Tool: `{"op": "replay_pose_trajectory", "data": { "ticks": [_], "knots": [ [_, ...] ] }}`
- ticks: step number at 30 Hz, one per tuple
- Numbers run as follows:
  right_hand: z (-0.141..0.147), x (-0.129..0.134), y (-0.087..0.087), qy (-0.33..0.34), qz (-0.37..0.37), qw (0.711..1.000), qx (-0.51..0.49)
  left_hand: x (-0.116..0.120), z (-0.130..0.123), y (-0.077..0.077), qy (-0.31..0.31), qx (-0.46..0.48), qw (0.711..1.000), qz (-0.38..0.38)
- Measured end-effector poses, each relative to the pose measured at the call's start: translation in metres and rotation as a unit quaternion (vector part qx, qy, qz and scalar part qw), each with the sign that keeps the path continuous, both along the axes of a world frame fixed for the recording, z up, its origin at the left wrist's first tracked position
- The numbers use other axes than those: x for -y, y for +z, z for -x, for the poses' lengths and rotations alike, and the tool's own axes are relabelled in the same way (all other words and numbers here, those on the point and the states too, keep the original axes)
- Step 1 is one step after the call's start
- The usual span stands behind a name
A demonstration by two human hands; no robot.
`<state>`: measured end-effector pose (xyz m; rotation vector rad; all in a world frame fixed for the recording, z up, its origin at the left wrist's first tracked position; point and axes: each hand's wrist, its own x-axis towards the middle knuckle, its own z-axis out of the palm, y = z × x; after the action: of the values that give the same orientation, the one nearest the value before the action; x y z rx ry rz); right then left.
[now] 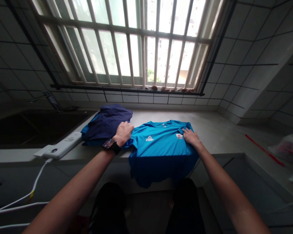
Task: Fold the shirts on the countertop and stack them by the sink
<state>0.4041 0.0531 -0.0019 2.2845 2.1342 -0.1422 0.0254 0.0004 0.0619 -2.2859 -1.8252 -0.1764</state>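
Note:
A bright blue T-shirt (161, 144) lies front up on the counter, its collar towards the window and its lower part hanging over the front edge. White printing marks its chest. My left hand (124, 132), with a watch on the wrist, is closed on the shirt's left sleeve; the fingertips are partly hidden. My right hand (190, 136) grips the cloth near the right shoulder, where the sleeve is folded in over the chest. Left of the shirt sits a pile of folded clothes (112, 118), dark navy on top and blue beneath.
A white power strip (65, 146) with a cable lies by the dark sink (26, 126) at left. On the right side of the counter (215, 130) are a red strap (263, 149) and a plastic bag (288, 148). A barred window (136, 34) is behind.

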Motion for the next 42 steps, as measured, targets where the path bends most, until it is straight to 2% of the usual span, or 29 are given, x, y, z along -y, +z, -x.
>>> {"op": "replay_pose_trajectory", "data": {
  "ticks": [2, 4, 7, 10, 12, 16, 18, 22, 25, 27, 29, 31, 32, 34, 36, 39, 42],
  "knots": [
    [0.012, -0.001, 0.006, -0.017, 0.004, 1.000, 0.025, 0.005, 0.001, 0.005, 0.006, 0.004, 1.000, 0.009],
    [0.033, 0.001, 0.007, -0.002, -0.026, 0.999, 0.029, 0.008, -0.003, 0.008, 0.032, 0.026, 0.999, -0.001],
    [0.064, 0.009, -0.003, 0.073, -0.042, 0.996, -0.020, 0.003, -0.010, 0.014, 0.095, 0.088, 0.992, 0.014],
    [0.078, 0.015, -0.015, 0.081, -0.026, 0.995, -0.047, -0.012, -0.017, 0.021, 0.112, 0.185, 0.976, 0.030],
    [0.078, 0.016, -0.019, 0.075, -0.028, 0.996, -0.049, -0.023, -0.025, 0.025, 0.104, 0.266, 0.957, 0.054],
    [0.075, 0.015, -0.018, 0.079, -0.027, 0.995, -0.055, -0.033, -0.044, 0.024, 0.085, 0.399, 0.899, 0.162],
    [0.075, 0.016, -0.017, 0.074, -0.027, 0.995, -0.059, -0.031, -0.050, 0.015, 0.058, 0.383, 0.902, 0.190],
    [0.077, 0.017, -0.016, 0.069, -0.028, 0.995, -0.066, -0.023, -0.055, -0.013, -0.048, 0.232, 0.955, 0.177],
    [0.077, 0.018, -0.016, 0.071, -0.027, 0.995, -0.068, -0.016, -0.059, -0.026, -0.103, 0.168, 0.964, 0.180],
    [0.077, 0.018, -0.016, 0.073, -0.027, 0.995, -0.067, -0.013, -0.058, -0.024, -0.082, 0.143, 0.972, 0.168],
    [0.077, 0.018, -0.015, 0.070, -0.028, 0.995, -0.065, -0.011, -0.053, -0.016, -0.008, 0.118, 0.989, 0.090],
    [0.077, 0.019, -0.015, 0.068, -0.031, 0.995, -0.063, -0.011, -0.044, -0.005, 0.077, 0.092, 0.993, 0.000],
    [0.078, 0.019, -0.015, 0.068, -0.032, 0.995, -0.062, -0.011, -0.039, 0.000, 0.109, 0.079, 0.991, -0.019],
    [0.078, 0.019, -0.015, 0.068, -0.034, 0.995, -0.061, -0.012, -0.031, 0.007, 0.133, 0.056, 0.990, -0.001],
    [0.078, 0.019, -0.015, 0.068, -0.034, 0.995, -0.059, -0.014, -0.026, 0.008, 0.100, 0.033, 0.994, 0.038],
    [0.078, 0.018, -0.016, 0.067, -0.035, 0.995, -0.057, -0.017, -0.025, 0.001, -0.041, 0.011, 0.995, 0.086],
    [0.078, 0.018, -0.016, 0.067, -0.035, 0.996, -0.054, -0.019, -0.029, -0.010, -0.164, 0.020, 0.978, 0.126]
  ]
}}
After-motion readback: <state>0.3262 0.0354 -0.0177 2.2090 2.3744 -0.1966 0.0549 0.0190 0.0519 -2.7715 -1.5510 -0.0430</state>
